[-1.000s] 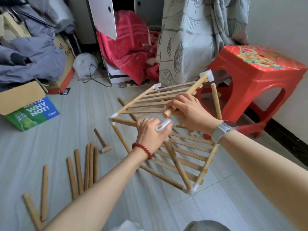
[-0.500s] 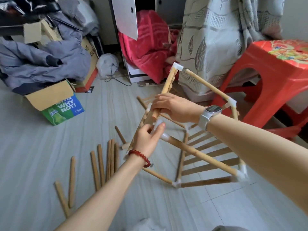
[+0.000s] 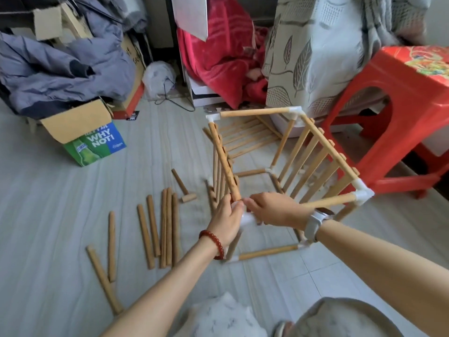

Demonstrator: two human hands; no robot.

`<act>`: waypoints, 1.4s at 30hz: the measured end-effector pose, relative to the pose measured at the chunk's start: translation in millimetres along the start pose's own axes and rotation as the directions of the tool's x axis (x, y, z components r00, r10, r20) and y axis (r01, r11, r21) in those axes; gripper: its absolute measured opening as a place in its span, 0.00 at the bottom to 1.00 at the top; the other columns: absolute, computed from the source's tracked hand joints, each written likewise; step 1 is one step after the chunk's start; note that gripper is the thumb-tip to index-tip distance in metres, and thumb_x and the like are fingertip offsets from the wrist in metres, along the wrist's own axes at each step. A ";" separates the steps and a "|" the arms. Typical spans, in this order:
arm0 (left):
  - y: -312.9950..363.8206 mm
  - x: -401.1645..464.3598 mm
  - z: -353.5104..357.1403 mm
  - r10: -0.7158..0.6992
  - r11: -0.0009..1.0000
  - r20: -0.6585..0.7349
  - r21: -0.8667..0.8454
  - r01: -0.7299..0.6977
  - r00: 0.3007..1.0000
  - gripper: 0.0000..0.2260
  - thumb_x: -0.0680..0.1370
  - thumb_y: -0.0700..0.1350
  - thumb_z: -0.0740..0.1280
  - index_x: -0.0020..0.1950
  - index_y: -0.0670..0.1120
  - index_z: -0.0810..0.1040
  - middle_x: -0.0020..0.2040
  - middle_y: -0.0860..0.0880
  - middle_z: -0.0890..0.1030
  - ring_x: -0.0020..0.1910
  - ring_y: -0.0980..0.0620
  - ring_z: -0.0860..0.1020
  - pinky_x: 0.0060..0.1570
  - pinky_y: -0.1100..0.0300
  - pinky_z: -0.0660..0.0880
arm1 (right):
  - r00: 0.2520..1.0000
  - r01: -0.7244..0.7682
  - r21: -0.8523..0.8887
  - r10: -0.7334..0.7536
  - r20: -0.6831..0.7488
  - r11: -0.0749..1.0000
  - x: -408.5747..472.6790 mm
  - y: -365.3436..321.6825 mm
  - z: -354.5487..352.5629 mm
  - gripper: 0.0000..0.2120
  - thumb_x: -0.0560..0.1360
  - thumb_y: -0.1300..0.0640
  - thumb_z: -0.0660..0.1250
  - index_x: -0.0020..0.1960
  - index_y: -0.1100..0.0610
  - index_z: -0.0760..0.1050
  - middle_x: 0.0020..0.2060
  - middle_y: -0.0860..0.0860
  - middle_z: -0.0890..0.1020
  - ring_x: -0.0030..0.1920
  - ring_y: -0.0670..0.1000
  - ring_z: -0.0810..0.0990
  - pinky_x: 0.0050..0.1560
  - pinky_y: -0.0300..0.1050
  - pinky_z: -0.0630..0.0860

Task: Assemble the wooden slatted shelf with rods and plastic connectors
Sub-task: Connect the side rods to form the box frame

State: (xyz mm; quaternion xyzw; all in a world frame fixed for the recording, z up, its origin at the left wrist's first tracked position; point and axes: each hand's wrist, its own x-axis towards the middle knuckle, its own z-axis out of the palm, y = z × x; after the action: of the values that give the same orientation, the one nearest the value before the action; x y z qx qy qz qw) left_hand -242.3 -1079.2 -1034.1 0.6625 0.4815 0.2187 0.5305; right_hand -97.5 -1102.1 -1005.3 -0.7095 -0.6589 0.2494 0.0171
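White plastic is showing between my hands: I am pinching a connector (image 3: 244, 216) at the frame's (image 3: 315, 152) near top corner, left hand (image 3: 227, 221) curled around it, right hand (image 3: 272, 210) gripping beside it. The frame is standing on the floor before me. I am thinking the rod (image 3: 224, 161) end needs lining up squarely, then pushing straight in while steadying the corner.

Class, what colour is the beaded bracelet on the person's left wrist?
Dark red, seen best in the head view: the beaded bracelet circles the left wrist.
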 end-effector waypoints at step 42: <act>27.3 53.2 73.5 0.511 0.408 0.560 0.509 -0.758 0.652 0.08 0.74 0.40 0.65 0.51 0.50 0.78 0.46 0.53 0.76 0.55 0.52 0.72 0.64 0.54 0.49 | 0.702 -0.432 0.302 0.527 -0.479 0.850 -77.1 37.1 14.4 0.44 0.56 0.36 0.33 0.56 0.61 0.67 0.36 0.51 0.71 0.39 0.55 0.64 0.45 0.44 0.57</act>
State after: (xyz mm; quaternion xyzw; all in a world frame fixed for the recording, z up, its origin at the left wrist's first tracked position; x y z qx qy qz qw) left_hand -148.9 -1068.4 -1046.0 0.9700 0.1402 0.0932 0.1755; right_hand -69.1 -1184.1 -1005.5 -0.8932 -0.3945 0.0869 0.1974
